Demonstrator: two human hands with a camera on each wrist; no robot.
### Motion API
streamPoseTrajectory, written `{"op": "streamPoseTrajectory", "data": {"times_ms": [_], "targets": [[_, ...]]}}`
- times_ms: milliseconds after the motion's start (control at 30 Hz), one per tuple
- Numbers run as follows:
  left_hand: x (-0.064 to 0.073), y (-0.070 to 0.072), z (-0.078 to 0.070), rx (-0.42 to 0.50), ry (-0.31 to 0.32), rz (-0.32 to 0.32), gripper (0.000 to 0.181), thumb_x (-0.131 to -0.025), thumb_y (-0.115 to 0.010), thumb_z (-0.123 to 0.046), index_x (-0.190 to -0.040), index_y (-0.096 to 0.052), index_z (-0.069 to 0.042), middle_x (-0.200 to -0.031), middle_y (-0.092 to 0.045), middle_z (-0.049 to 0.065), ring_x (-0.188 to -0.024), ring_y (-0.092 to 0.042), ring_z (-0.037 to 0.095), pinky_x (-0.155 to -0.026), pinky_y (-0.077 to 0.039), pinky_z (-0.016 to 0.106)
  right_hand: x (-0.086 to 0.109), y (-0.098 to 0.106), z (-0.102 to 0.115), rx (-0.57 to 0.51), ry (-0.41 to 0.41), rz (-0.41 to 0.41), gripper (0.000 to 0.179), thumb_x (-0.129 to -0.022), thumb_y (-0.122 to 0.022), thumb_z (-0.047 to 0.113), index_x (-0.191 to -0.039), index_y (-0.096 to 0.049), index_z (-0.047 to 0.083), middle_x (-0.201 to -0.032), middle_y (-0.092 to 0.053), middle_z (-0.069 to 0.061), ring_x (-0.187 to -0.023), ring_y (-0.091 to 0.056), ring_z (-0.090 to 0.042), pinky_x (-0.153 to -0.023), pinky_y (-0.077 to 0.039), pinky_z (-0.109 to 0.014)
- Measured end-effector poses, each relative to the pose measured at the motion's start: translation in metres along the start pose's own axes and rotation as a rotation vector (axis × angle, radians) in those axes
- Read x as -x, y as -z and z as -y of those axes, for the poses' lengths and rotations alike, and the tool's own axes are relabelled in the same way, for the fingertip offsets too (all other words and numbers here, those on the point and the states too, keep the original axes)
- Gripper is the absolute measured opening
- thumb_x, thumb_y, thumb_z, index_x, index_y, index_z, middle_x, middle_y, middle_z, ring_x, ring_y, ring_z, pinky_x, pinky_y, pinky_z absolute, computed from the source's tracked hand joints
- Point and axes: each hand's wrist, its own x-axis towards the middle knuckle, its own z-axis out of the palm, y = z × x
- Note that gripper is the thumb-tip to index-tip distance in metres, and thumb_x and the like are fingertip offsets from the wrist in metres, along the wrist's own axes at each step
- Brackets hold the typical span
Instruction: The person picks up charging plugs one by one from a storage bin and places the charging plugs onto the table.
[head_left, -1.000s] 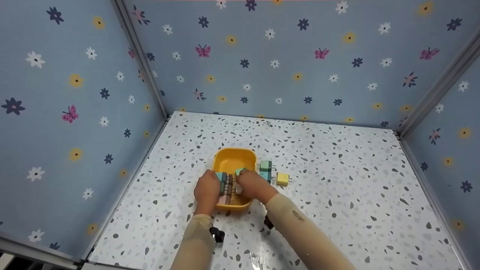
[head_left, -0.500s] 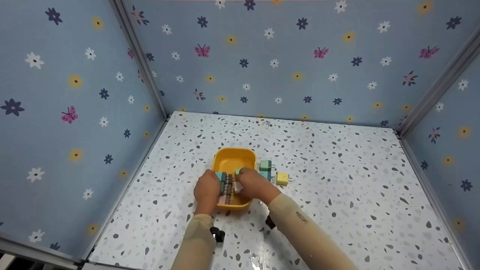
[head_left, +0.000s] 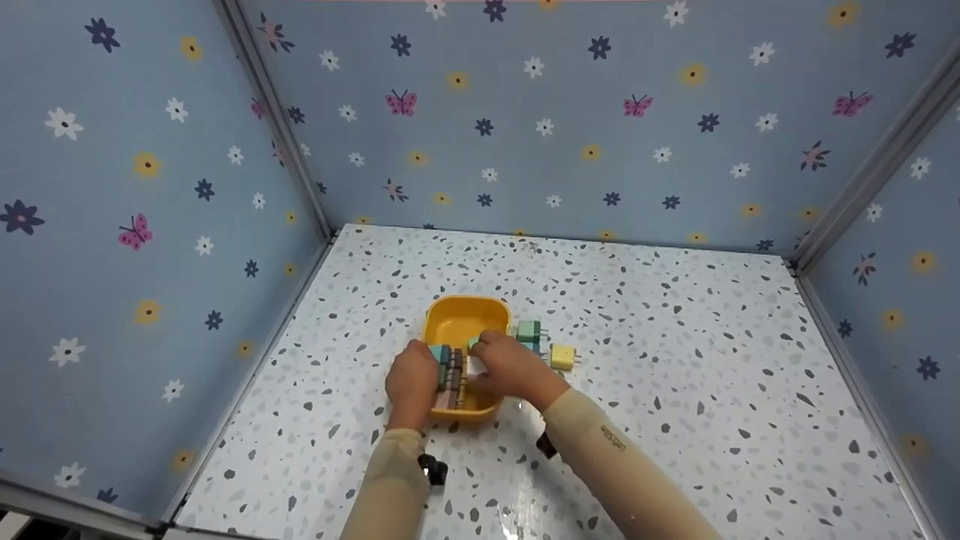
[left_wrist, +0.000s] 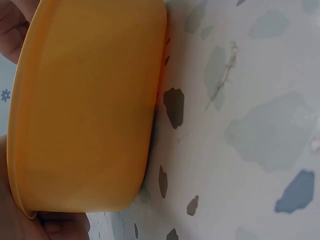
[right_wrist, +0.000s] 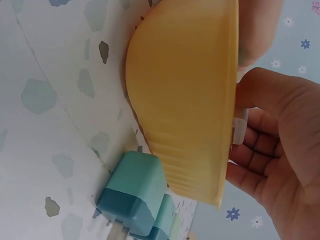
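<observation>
A yellow plastic tub (head_left: 459, 301) stands on the speckled table. My left hand (head_left: 411, 379) grips its left rim, with fingers showing below the rim in the left wrist view (left_wrist: 65, 225). Inside the tub, several charger plugs (head_left: 444, 397) line the left side, their prongs pointing right. My right hand (head_left: 516, 366) reaches over the right rim and holds a white charger plug (head_left: 475, 367), partly hidden by the fingers. A green charger plug (head_left: 472, 343) shows just beyond those fingertips. The right wrist view shows the white plug at rim height.
Right of the tub lie a green charger plug (head_left: 529, 331), a teal one (right_wrist: 140, 175) partly hidden by my right hand in the head view, and a yellow one (head_left: 562, 357). Blue flowered panels (head_left: 525, 150) enclose the table's back and sides.
My right hand has shifted slightly up and to the right in the head view, and more of the white charger plug shows. My left hand keeps its place on the rim.
</observation>
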Motion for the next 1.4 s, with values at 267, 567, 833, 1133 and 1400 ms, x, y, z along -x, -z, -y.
{"op": "streamPoseTrajectory", "data": {"times_ms": [267,567,833,1133,1400], "targets": [[0.0,0.001,0.001,-0.005,0.006,0.012,0.039,-0.112,-0.032,-0.035,-0.117,-0.061,-0.009,-0.099,-0.069,0.009,-0.083,-0.064,0.023,-0.074,-0.051,0.041,0.003,0.01,0.002,0.008,-0.013,-0.013,0.037,-0.088,-0.08,0.024,-0.121,-0.069,0.013,-0.114,-0.059,0.0,-0.099,-0.056,-0.015,-0.095,-0.051,-0.036],[0.003,0.003,-0.002,-0.005,0.009,0.007,0.038,-0.112,-0.032,-0.034,-0.114,-0.061,-0.008,-0.097,-0.068,0.009,-0.084,-0.063,0.023,-0.076,-0.051,0.042,0.006,0.018,-0.01,0.038,-0.046,-0.04,0.036,-0.088,-0.075,0.02,-0.121,-0.066,0.011,-0.114,-0.058,-0.002,-0.104,-0.056,-0.019,-0.099,-0.05,-0.038],[-0.001,0.001,-0.001,0.006,0.02,0.024,0.039,-0.112,-0.031,-0.034,-0.118,-0.059,-0.008,-0.099,-0.067,0.008,-0.084,-0.063,0.023,-0.076,-0.051,0.041,0.01,0.027,-0.023,0.013,-0.108,-0.066,0.038,-0.088,-0.076,0.019,-0.124,-0.065,0.012,-0.117,-0.057,-0.001,-0.105,-0.054,-0.018,-0.099,-0.05,-0.036],[-0.001,0.001,0.0,0.021,0.014,0.021,0.04,-0.112,-0.032,-0.034,-0.122,-0.06,-0.009,-0.104,-0.069,0.009,-0.089,-0.065,0.024,-0.079,-0.051,0.042,0.019,0.027,-0.043,0.057,-0.105,-0.154,0.036,-0.088,-0.077,0.022,-0.12,-0.067,0.01,-0.11,-0.059,-0.003,-0.096,-0.054,-0.018,-0.09,-0.051,-0.036],[0.001,0.0,0.001,0.017,-0.01,-0.005,0.039,-0.112,-0.032,-0.034,-0.117,-0.062,-0.009,-0.1,-0.07,0.009,-0.086,-0.066,0.023,-0.075,-0.051,0.043,0.026,0.028,-0.061,0.027,-0.148,-0.168,0.04,-0.087,-0.083,0.025,-0.121,-0.067,0.009,-0.11,-0.06,-0.003,-0.096,-0.055,-0.017,-0.091,-0.052,-0.036]]}}
